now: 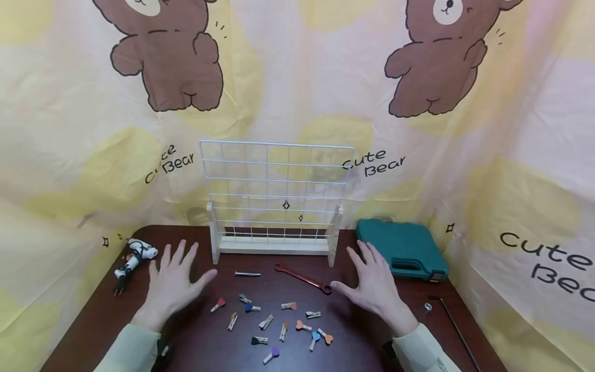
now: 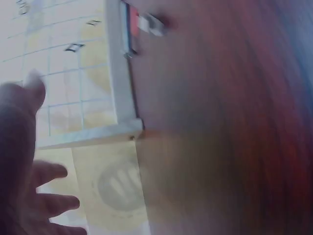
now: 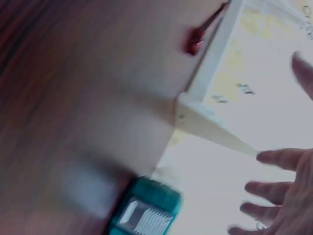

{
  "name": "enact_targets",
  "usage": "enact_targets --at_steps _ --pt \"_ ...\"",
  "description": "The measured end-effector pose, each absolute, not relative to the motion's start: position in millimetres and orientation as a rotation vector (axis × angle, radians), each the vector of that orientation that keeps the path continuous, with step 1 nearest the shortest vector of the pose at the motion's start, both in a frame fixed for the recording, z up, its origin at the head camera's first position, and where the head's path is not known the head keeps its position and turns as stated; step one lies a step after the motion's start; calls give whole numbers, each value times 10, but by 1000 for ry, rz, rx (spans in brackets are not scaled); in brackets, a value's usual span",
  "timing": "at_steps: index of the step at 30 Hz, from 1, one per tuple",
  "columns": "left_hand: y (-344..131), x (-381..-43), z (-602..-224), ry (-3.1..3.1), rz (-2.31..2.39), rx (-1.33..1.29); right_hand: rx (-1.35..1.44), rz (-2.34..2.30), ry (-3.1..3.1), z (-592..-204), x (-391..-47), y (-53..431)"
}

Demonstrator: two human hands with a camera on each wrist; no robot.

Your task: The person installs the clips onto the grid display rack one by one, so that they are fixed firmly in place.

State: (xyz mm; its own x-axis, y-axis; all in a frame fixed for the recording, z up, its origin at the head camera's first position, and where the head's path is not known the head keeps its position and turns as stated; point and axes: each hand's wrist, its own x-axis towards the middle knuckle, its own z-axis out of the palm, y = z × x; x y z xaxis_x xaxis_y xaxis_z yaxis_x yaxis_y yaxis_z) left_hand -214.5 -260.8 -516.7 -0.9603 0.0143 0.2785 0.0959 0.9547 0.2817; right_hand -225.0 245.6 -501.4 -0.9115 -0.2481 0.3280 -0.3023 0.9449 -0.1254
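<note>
My left hand [image 1: 172, 284] is spread out with its fingers straight, holding nothing, over the left of the dark table. Beside it lies a white-and-black jointed object [image 1: 135, 261] of unclear kind. Also spread and holding nothing, my right hand [image 1: 376, 287] is between a red combination wrench [image 1: 302, 279] and a green plastic case [image 1: 395, 243]. Whether either hand touches the table cannot be told. Between and below the hands lie several small clothespins with coloured hearts, one of them purple [image 1: 275, 352]. A metal bolt [image 1: 248, 274] lies left of the wrench.
A white wire grid rack [image 1: 274, 247] on wooden feet stands at the table's back edge. On the right lie a small metal piece [image 1: 427, 307] and a thin dark rod [image 1: 457, 330] with a bent end. A bear-print curtain [image 1: 297, 77] hangs behind.
</note>
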Motion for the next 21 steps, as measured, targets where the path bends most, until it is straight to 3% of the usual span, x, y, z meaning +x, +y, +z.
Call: enact_targets --at_steps 12,21 --pt "-2447 -2491 -5008 -2446 -1096 121 1018 1019 -2994 -4901 -1956 2301" --pt "-2326 -2774 -5160 -2316 -1399 312 1149 971 -3153 -5124 -1864 2188"
